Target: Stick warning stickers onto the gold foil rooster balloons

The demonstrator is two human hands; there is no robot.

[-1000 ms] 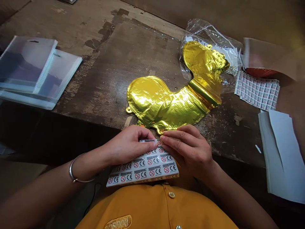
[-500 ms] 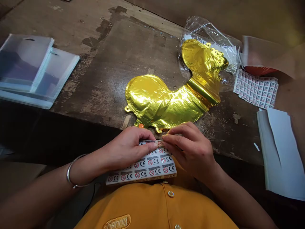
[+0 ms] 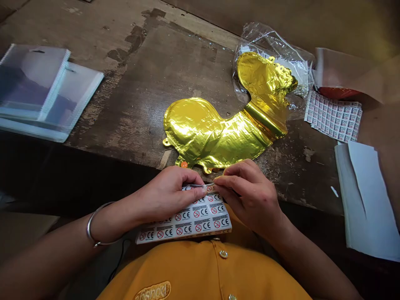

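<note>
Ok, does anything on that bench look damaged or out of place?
The bench top looks scuffed, its finish worn away in patches. A small white scrap lies by itself beside the paper stack. The gold foil shape is creased.

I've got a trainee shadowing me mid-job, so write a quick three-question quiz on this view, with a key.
1. True or false: the left hand has its thumb on the printed stack.
2. Which overlaps the far end of the golden foil piece? A) a mug B) a clear plastic bag C) scissors
3. Fill in: the large letters repeated across the printed stack are ____.
Key: 1 true; 2 B; 3 CE
</note>
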